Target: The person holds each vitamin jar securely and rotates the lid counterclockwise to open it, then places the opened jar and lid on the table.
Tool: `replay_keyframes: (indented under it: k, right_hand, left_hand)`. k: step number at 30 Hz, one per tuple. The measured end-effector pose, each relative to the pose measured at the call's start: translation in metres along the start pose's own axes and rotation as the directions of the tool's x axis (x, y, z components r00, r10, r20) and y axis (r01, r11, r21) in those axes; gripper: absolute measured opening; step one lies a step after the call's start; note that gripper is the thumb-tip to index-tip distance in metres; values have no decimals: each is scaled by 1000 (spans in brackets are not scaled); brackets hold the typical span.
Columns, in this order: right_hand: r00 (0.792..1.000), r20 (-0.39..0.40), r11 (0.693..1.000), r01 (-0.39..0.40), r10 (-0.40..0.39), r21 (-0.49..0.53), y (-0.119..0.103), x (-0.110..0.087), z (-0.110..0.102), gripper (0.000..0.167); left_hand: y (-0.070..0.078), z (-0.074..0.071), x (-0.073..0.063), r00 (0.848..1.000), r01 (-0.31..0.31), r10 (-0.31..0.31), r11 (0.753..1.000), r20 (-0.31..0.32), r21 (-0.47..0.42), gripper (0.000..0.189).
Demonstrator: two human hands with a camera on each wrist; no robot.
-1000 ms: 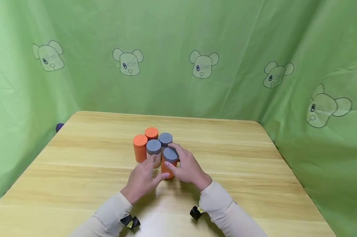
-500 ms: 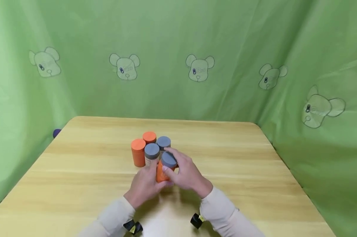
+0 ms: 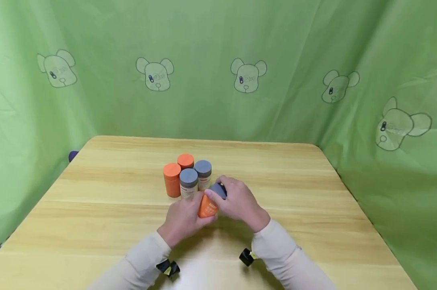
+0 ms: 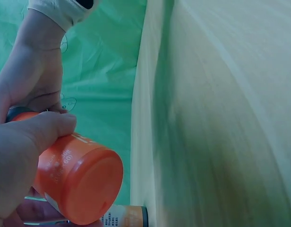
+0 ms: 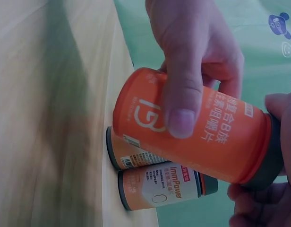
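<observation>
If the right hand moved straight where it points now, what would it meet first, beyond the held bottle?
Probably the farther standing grey-lidded bottle, though height is unclear; the right hand might pass above it.

In the head view, the right hand (image 3: 242,200) covered much of the grey lid (image 3: 218,190) of the held orange bottle (image 3: 208,207), and the left hand (image 3: 182,217) hid part of its body. The left hand also blocked the foot of the front grey-lidded bottle (image 3: 188,185); the rear orange-lidded bottle (image 3: 186,161) was mostly concealed. Both sleeves (image 3: 142,259) ran off the bottom edge. A purple object (image 3: 73,156), partly behind the table (image 3: 276,173), could not be identified. In the left wrist view, the bottom edge cut off another bottle (image 4: 129,217). In the right wrist view, the left thumb (image 5: 183,104) covered some lettering (image 5: 216,116), and the right edge cropped the right hand.
</observation>
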State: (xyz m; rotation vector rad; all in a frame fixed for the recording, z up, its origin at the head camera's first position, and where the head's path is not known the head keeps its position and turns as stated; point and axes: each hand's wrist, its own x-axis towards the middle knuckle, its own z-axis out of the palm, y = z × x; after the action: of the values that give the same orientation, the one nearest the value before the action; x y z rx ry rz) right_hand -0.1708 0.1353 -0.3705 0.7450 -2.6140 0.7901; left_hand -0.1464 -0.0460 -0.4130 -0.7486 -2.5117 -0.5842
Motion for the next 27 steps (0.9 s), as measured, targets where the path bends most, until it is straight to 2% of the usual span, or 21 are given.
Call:
replay_keyframes:
  k: [10,14,20,27]
  right_hand:
    - [996,85,996,4,-11,86,5,4,-9,38]
    - [996,81,992,21,-31,122,6,4,-13,38]
    - [995,79,987,49,-61,152,8,0,-12,33]
    - [994,60,981,80,-92,177,9,-3,-11,35]
  left_hand:
    - [-2,-2,7,999,-29,29,999,-14,-27,61]
    - [-2,-2,9,999,-31,30,999,-34,-28,59]
    - [0,-1,6,1000,-24,24,999,-6,-33,58]
    - [0,1,6,1000,-29,29,999,-11,-15,62]
